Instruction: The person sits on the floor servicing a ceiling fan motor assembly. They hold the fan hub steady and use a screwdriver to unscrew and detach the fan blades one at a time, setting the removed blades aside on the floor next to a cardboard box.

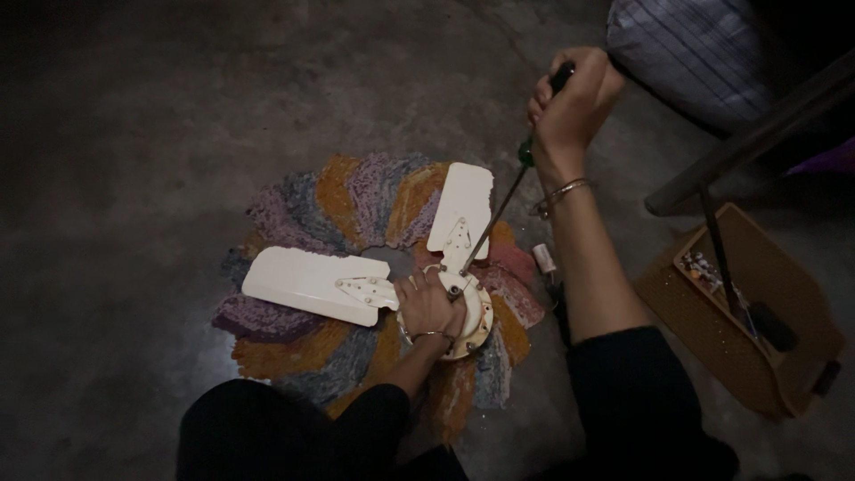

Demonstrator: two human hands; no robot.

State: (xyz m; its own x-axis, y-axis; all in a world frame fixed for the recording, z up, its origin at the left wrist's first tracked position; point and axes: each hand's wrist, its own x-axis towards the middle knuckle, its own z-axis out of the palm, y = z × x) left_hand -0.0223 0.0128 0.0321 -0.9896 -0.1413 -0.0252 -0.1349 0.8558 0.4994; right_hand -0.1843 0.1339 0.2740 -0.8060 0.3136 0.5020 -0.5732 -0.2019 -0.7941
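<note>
A cream ceiling fan lies on a round multicoloured rag mat. Its round motor housing sits near me, with one blade pointing left and another blade pointing away. My left hand rests on top of the housing and grips it. My right hand is raised and closed around the dark handle of a long screwdriver. The screwdriver's shaft slants down, and its tip meets the housing beside my left fingers.
A brown plastic basket with small parts and tools stands on the concrete floor to the right. A dark furniture leg crosses above it, with striped cloth at the top right. A small white object lies by the mat.
</note>
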